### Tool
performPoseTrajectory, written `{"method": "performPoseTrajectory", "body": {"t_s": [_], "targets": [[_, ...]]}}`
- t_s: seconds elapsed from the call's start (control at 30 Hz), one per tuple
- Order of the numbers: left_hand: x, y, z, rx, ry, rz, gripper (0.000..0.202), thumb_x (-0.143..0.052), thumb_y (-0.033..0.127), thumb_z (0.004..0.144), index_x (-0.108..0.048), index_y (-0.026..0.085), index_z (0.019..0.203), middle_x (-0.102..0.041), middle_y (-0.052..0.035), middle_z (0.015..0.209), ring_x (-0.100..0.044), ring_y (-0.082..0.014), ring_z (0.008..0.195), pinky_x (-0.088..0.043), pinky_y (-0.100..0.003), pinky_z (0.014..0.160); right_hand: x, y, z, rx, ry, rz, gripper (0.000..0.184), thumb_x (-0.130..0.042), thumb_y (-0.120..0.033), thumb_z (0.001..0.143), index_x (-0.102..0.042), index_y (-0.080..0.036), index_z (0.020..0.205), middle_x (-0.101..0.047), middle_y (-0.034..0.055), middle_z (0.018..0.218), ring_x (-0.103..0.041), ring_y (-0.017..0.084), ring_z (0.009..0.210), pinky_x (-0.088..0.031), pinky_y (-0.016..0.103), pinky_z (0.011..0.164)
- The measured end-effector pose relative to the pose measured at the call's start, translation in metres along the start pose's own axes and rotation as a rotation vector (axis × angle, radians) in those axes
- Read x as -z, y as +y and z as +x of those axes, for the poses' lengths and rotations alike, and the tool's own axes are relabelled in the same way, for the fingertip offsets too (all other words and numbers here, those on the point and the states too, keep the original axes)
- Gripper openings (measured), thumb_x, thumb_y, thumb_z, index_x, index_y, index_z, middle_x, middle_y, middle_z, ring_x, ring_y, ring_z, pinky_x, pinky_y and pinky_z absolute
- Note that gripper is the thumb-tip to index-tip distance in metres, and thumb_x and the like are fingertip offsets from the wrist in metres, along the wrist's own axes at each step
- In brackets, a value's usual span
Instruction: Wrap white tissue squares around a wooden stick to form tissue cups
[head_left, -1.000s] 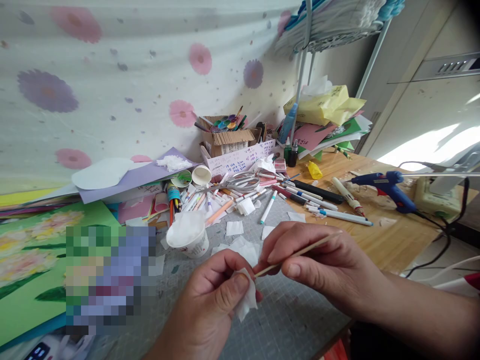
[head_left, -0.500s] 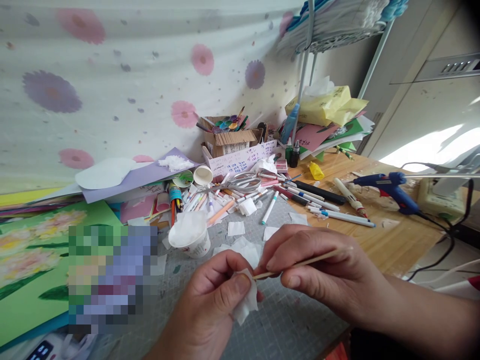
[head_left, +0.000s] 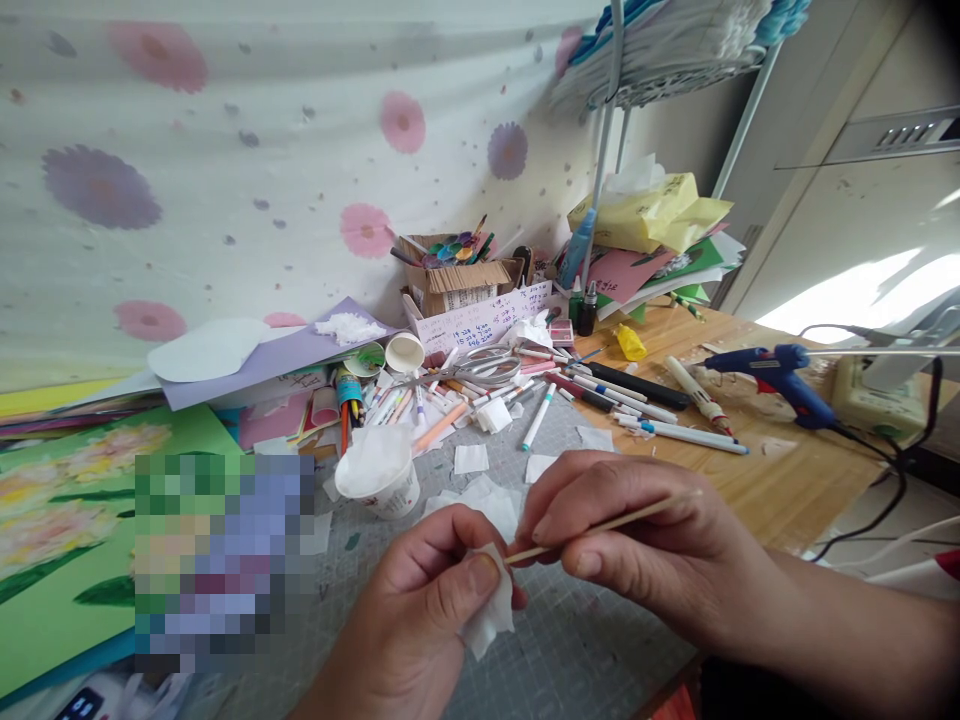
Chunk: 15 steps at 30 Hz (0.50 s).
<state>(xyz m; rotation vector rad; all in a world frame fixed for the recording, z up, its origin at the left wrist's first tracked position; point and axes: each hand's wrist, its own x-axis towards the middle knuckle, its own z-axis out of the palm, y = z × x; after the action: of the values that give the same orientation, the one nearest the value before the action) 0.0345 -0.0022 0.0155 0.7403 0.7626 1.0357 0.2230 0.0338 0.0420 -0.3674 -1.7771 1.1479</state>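
Between the thumb and fingers of my left hand (head_left: 431,595) is pinched a small piece of white tissue paper (head_left: 491,615), its lower part hanging loose. My right hand (head_left: 637,545) grips a thin wooden stick (head_left: 619,521) slantwise, with its lower tip against the tissue at my left thumb. The stick's upper end lies over the base of my right forefinger. Behind my hands, more white tissue pieces (head_left: 484,500) lie in a loose heap on the grey cutting mat (head_left: 360,610). To their left stands a paper cup (head_left: 379,485) filled with white tissue.
Markers (head_left: 540,415) and scissors (head_left: 480,370) are strewn behind the hands. A blue glue gun (head_left: 780,380) with a cable sits at the right. Green paper with flowers (head_left: 67,500) covers the left side. A cardboard box (head_left: 457,285) holds paints at the back.
Both hands keep nearly the same pose. The tissue's hanging edge has shifted slightly left and down, and the stick still touches it.
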Motion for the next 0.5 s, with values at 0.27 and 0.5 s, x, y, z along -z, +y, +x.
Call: {"method": "performPoseTrajectory", "body": {"t_s": [0.27,0.5], "targets": [[-0.0001,0.0005,0.0027,-0.007,0.003,0.012,0.013,-0.073,0.029,0.074,-0.066,0.019,0.07,-0.061,0.0004,0.062,-0.051,-0.0141,0.065,-0.035,-0.026,0.065,-0.0002,0.0003,-0.0003,0.0,-0.011,0.01,0.012,-0.062,-0.01,0.085,-0.069,-0.013,0.094,-0.069,0.0086,0.086,-0.066,0.016,0.086,-0.055,0.027,0.073],[0.0004,0.0002,0.001,-0.005,0.0,0.018,0.015,-0.074,0.03,0.073,-0.066,0.018,0.069,-0.061,-0.0001,0.062,-0.051,-0.0148,0.066,-0.035,-0.026,0.064,-0.0006,-0.0006,0.0003,0.001,-0.005,-0.009,0.009,-0.061,-0.013,0.086,-0.069,-0.015,0.092,-0.07,0.0084,0.086,-0.067,0.017,0.087,-0.056,0.028,0.074]]}}
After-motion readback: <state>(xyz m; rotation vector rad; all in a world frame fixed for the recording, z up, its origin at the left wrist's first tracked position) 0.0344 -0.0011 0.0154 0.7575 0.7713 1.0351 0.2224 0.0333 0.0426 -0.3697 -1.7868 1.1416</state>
